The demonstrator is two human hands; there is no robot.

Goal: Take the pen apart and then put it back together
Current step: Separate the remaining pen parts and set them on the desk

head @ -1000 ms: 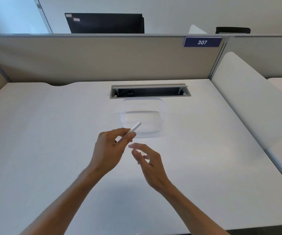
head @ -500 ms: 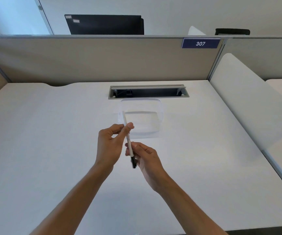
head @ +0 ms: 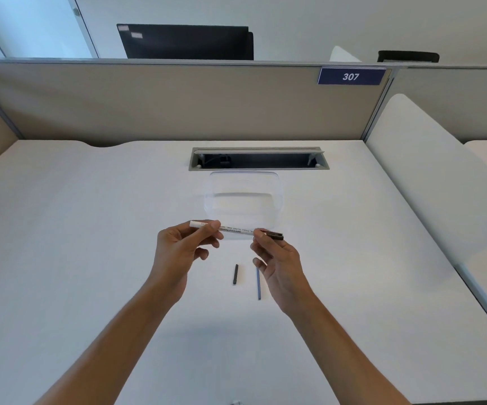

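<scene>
A white pen barrel [head: 236, 229] with small print lies level above the desk, held at both ends. My left hand [head: 183, 247] pinches its left end between thumb and fingers. My right hand [head: 277, 258] pinches the dark end piece [head: 274, 235] at the barrel's right end. On the desk below lie a short black part [head: 235, 274] and a thin blue-grey refill [head: 258, 283], side by side and apart from each other.
A clear plastic container [head: 243, 197] stands just beyond the hands. Behind it is an open cable slot [head: 258, 159] in the white desk [head: 75, 229]. Beige partitions wall the back, and a white divider [head: 429, 171] borders the right.
The pen turned from pointing away to level. My right hand moved from below it to its right end. Two loose parts on the desk came into sight.
</scene>
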